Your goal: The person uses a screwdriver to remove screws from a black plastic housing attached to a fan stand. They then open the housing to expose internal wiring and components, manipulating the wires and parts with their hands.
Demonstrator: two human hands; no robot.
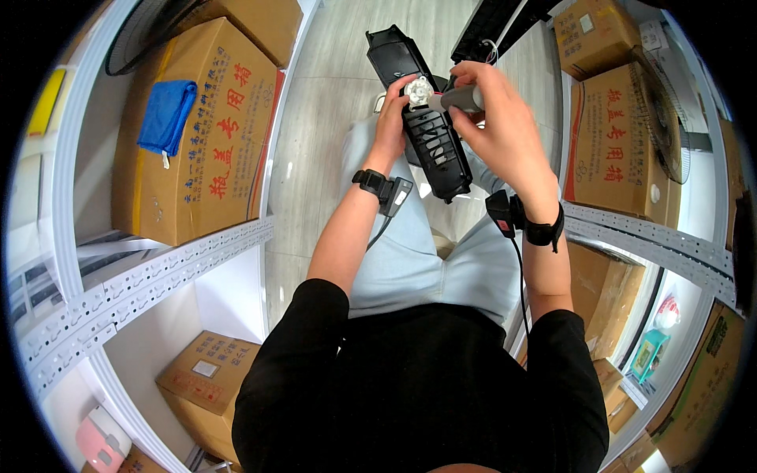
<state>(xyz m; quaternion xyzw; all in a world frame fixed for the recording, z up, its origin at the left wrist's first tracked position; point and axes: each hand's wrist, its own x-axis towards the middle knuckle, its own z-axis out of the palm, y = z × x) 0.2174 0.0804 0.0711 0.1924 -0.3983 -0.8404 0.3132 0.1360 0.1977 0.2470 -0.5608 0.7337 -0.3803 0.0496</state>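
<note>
A long black plastic housing (444,167) with slots in its lower half lies slanted above my knees. My left hand (388,130) is closed on its left edge, with fingertips beside a whitish, clear round part (419,91) at the middle of the housing. In my right hand (501,118) is a grey cylindrical tool (464,98), pinched between thumb and fingers. Its narrow end points left at the round part; whether it touches cannot be made out. Some of my right fingertips are hidden behind the tool.
Shelves flank me, with cardboard boxes (209,134) and a blue cloth (168,117) at left. A box (623,142) and a round wire fan grille (661,118) sit at right. Beyond my hands stand black legs or bars (489,27) with a white cable (493,52).
</note>
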